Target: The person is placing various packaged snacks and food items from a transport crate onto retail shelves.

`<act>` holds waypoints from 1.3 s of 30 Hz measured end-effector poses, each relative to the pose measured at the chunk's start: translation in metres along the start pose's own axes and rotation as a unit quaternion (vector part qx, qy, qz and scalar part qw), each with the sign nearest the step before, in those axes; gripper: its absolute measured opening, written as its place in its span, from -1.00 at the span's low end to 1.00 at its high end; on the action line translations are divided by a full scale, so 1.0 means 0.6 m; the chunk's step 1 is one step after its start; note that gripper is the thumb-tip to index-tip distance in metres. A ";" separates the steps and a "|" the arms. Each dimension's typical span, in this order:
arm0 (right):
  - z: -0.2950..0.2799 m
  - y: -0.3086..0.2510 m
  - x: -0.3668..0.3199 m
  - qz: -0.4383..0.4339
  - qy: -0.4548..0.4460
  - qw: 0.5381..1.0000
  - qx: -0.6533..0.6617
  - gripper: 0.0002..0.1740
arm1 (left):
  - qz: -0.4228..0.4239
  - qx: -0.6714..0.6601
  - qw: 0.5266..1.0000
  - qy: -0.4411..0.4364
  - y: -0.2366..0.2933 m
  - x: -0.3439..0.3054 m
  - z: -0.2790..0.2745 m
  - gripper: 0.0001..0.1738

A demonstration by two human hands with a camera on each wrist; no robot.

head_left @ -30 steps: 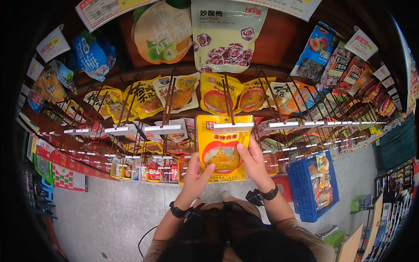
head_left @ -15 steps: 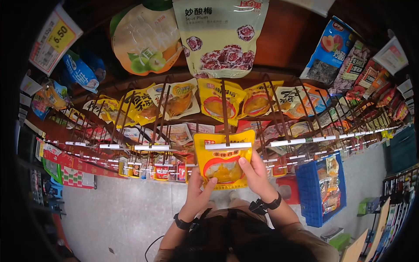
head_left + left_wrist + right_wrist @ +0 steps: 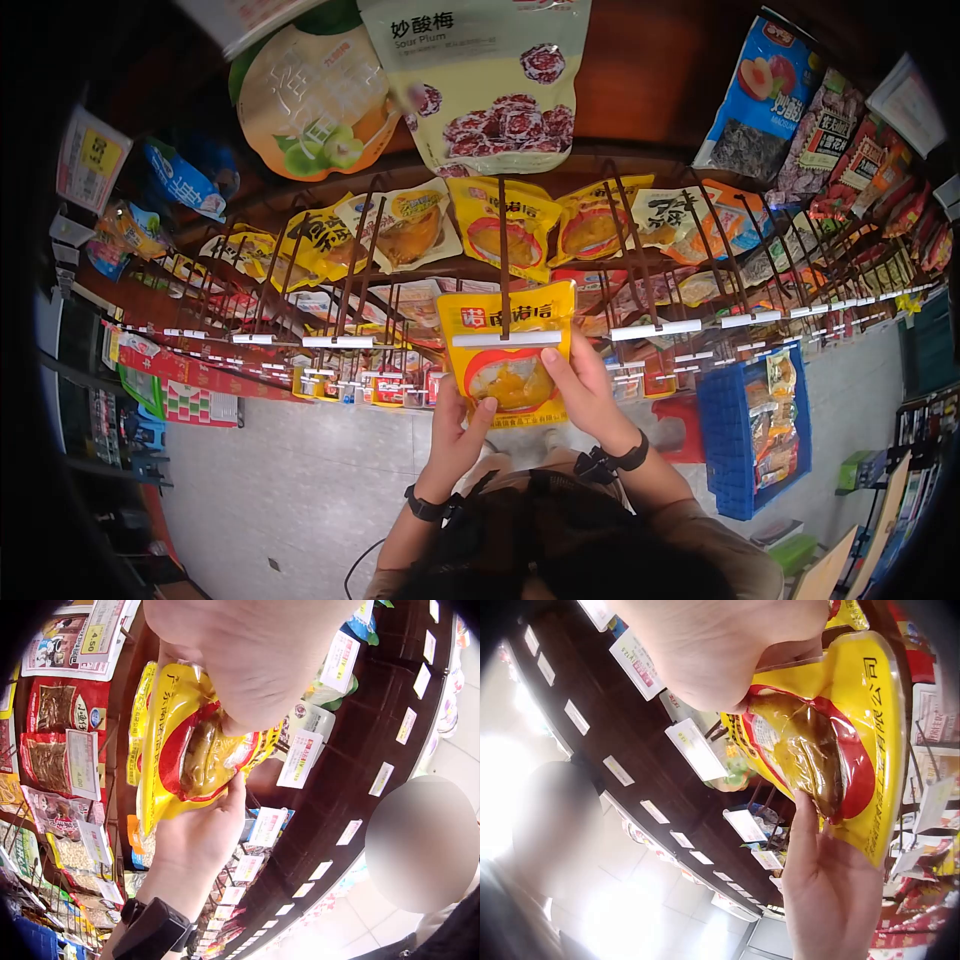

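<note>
Below centre, I see the yellow packet (image 3: 508, 385) upright lengthwise between left hand (image 3: 456, 442) and right hand (image 3: 596, 402), equally near, fingers pinching its sides.

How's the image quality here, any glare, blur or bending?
Head view: fisheye bending bows the brown shelf, corners black. Left wrist view: glints on the yellow packet, a round patch blurred out. Right wrist view: left side washed out to white in places.

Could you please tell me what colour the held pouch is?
The pouch is mostly yellow with some red, clearest in the head view.
</note>
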State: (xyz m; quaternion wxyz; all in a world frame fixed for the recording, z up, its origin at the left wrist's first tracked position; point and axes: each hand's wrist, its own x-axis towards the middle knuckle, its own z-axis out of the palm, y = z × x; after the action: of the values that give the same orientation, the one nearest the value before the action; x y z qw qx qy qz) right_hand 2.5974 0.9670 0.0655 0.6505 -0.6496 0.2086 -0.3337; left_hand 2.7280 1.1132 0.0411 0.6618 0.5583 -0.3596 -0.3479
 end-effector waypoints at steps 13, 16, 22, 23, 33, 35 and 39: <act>-0.024 -0.025 0.010 -0.146 0.121 0.967 -0.170 -0.39 | 0.100 -0.023 0.990 0.100 -0.092 0.223 -0.001 -0.74; -0.045 -0.013 -0.033 -0.085 0.043 0.990 -0.104 -0.49 | 0.038 0.220 0.964 0.143 -0.092 0.237 0.001 -0.64; -0.113 0.039 -0.114 -0.026 -0.009 1.000 0.016 -0.68 | 0.097 0.221 0.932 0.272 -0.123 0.075 0.046 -0.74; -0.126 0.052 -0.128 0.015 -0.021 0.999 0.029 -0.71 | 0.136 0.218 0.919 0.297 -0.145 0.042 0.044 -0.75; -0.211 0.170 -0.268 0.141 -0.095 0.985 0.016 -0.82 | -0.019 0.209 0.892 0.399 -0.200 -0.262 0.081 -0.82; -0.212 0.186 -0.303 0.145 -0.114 0.982 0.032 -0.83 | -0.072 0.207 0.898 0.381 -0.250 -0.328 0.077 -0.86; -0.229 0.217 -0.391 0.159 -0.160 0.974 0.009 -0.84 | -0.207 0.232 0.891 0.330 -0.454 -0.544 0.058 -0.81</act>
State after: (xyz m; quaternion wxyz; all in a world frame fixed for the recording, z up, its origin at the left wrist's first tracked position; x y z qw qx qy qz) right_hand 2.3599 1.0268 -0.1100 0.7257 -0.6475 0.1995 -0.1196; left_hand 2.5190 1.3410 -0.2527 0.5071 0.8403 -0.0674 -0.1794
